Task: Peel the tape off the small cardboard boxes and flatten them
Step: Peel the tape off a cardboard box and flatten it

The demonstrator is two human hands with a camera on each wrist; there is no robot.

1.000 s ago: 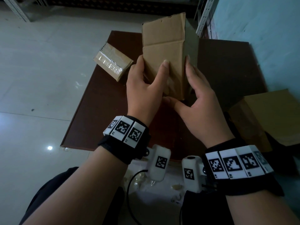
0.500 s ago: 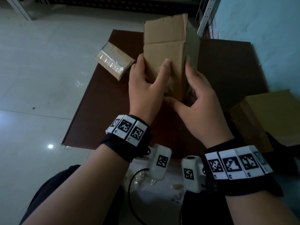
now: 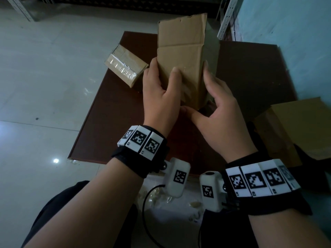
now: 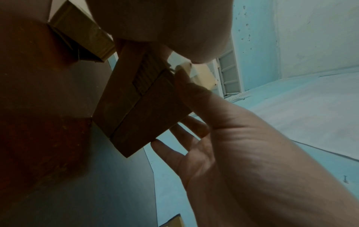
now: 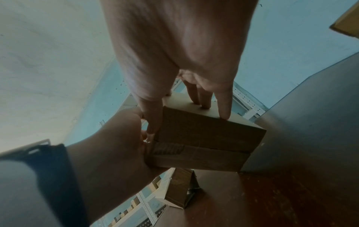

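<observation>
I hold a small brown cardboard box (image 3: 180, 56) upright above the brown board (image 3: 114, 122). My left hand (image 3: 161, 77) grips its left edge, thumb on the near face. My right hand (image 3: 215, 101) lies with straight fingers (image 5: 223, 107) along the right face, and its thumb reaches under the lower corner toward my left palm. In the wrist views the box's bottom (image 5: 204, 138) shows two flaps meeting at a seam, with torn corrugation (image 4: 145, 76) at one end. A second box (image 3: 125, 67), wrapped in shiny tape, lies on the board's far left corner.
A bigger open cardboard box (image 3: 300, 126) stands at the right by the blue wall. A white shelf upright (image 3: 226, 15) rises at the back right. Crumpled tape scraps (image 3: 161, 197) lie on the pale floor near my knees.
The box and both hands have shifted only slightly. My left thumb has slid a little to the left on the near face.
</observation>
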